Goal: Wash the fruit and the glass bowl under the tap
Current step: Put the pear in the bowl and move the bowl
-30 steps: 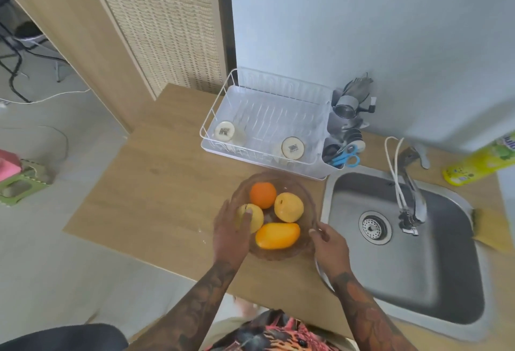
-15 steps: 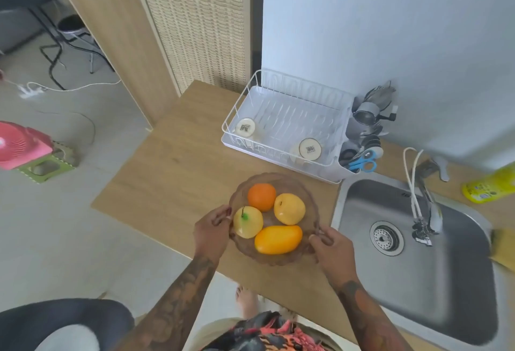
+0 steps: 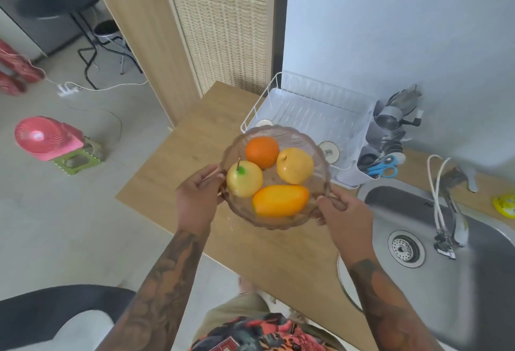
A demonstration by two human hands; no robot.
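A clear glass bowl (image 3: 320,164) with a scalloped rim is held above the wooden counter (image 3: 178,166). In it lie an orange (image 3: 262,151), a yellow-green apple (image 3: 244,179), a yellow pear (image 3: 294,165) and an orange mango (image 3: 280,200). My left hand (image 3: 196,200) grips the bowl's left rim. My right hand (image 3: 344,218) grips its right rim. To the right are the steel sink (image 3: 434,281) and the tap (image 3: 451,211) over it.
A white dish rack (image 3: 309,102) with a utensil holder and blue scissors (image 3: 381,168) stands behind the bowl. A yellow bottle (image 3: 505,204) lies at the far right. On the floor at left sit a pink fan (image 3: 46,138) and a black stool.
Both hands closed on the bowl's rim and lifted it off the counter towards the camera. The view has tilted up and shifted left.
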